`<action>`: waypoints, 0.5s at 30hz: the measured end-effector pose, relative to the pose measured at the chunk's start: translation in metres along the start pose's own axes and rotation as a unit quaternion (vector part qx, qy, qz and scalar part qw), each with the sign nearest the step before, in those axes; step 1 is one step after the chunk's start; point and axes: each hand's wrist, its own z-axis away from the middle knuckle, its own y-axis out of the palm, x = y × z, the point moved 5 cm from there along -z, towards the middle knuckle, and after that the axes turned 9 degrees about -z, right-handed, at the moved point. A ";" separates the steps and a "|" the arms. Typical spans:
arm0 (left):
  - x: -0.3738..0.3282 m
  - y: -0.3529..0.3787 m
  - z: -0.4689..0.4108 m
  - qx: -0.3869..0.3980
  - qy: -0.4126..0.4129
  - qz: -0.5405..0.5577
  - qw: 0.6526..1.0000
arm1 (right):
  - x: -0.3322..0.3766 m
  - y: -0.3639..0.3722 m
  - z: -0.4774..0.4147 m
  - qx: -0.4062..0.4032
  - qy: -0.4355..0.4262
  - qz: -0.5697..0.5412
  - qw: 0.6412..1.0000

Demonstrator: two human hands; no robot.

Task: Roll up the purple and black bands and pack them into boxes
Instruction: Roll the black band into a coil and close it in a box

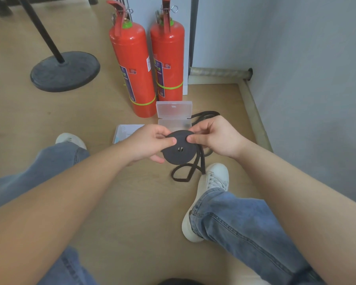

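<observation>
Midway through rolling the black band (180,148). Coil held just above the floor (132,192), pinched by left hand (150,144) and right hand (216,136), thumbs pressed on its face. Loose tail (193,169) trailing beside a white shoe (213,177). Beyond, open clear plastic box (174,112) before two fire extinguishers (136,64). Next, likely: winding in the tail under steady tension.
</observation>
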 end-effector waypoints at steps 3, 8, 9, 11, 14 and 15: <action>-0.006 -0.003 0.001 0.005 0.034 -0.117 0.993 | 0.001 0.008 0.001 0.038 -0.011 0.030 0.999; -0.004 -0.005 0.000 -0.006 0.041 -0.107 0.993 | 0.003 0.013 0.000 0.067 0.004 0.017 0.998; -0.004 -0.005 0.000 -0.009 0.041 -0.091 0.995 | 0.002 0.012 0.001 0.066 0.010 -0.003 0.998; -0.003 -0.004 0.000 -0.019 0.040 -0.049 0.998 | -0.001 0.008 0.002 0.061 0.023 -0.037 0.997; -0.003 -0.004 0.001 -0.030 0.043 -0.003 0.999 | -0.006 0.001 0.003 0.054 0.046 -0.069 0.995; -0.004 -0.005 0.000 -0.032 0.042 0.013 0.999 | -0.007 -0.001 0.003 0.053 0.049 -0.067 0.995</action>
